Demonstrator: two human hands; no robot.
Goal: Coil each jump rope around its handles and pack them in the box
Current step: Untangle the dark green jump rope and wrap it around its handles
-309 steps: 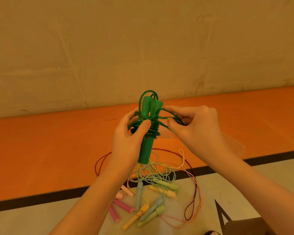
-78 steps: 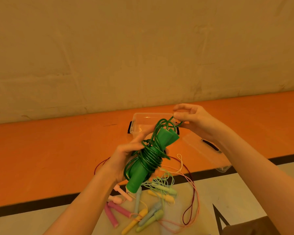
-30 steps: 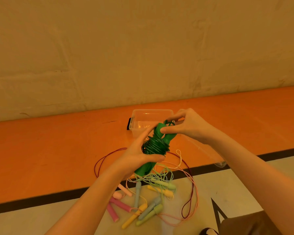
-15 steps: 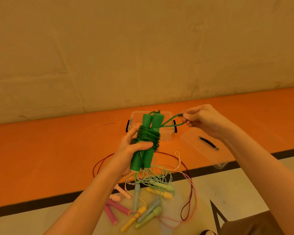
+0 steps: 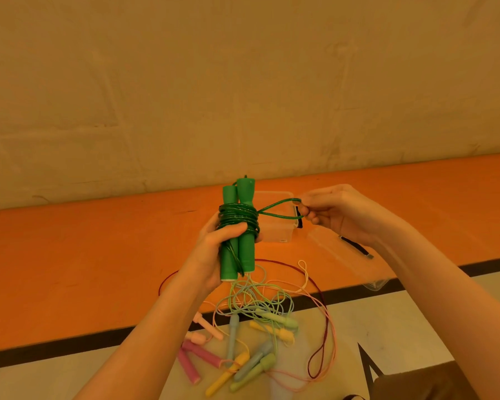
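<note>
Head view | left hand grips green rope handles, coil nearly wound | right hand pinches last loop | box just behind, apparently empty | other ropes loose on near floor, uncoiled

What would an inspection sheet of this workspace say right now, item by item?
Surface: orange floor with a black line, pale floor nearer the person.
Job's things: green rope coiled round its two upright handles, one loop drawn out to the right; clear box open on the floor behind it.
Clutter: loose ropes in pastel colours tangled on the floor; lid beside the box.
Hands: left hand grips the green handles; right hand pinches the loop.
Cables: nothing seen.
Surroundings: plain beige wall behind.
</note>
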